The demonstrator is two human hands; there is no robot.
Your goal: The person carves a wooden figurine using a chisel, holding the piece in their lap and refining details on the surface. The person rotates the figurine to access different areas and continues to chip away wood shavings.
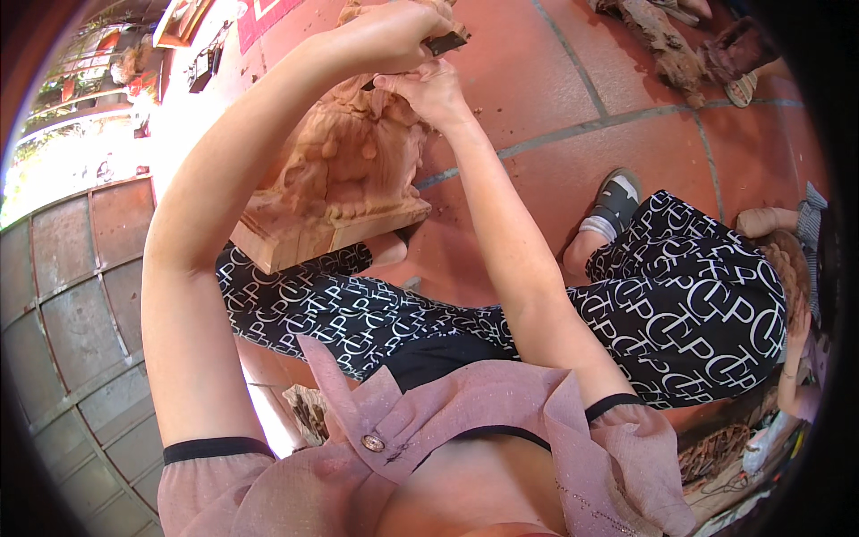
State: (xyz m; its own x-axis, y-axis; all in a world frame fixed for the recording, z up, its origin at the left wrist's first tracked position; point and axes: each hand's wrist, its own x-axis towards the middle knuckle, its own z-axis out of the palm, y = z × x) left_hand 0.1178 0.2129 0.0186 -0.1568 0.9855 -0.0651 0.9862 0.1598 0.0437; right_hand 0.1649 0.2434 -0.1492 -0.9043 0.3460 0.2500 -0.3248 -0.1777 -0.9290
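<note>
A reddish-brown wood carving (349, 152) with deep rounded relief stands on its thick, pale-edged wooden base (335, 233), in front of my left leg. My left hand (403, 36) reaches across its top, fingers closed over a dark flat piece (447, 42) that shows only at one end. Just below it, my right hand (431, 92) is closed against the carving's upper right side. Its thumb points left, and a small dark edge shows by the thumb tip. What lies under the right fingers is hidden, and the carving's top is partly covered by my hands.
Reddish floor tiles (537, 192) surround my patterned trouser legs (698, 304). Rough wood pieces (658, 49) lie at the far right. Another person's arm (792, 367) shows at the right edge. Grey metal panels (76, 268) stand along the left.
</note>
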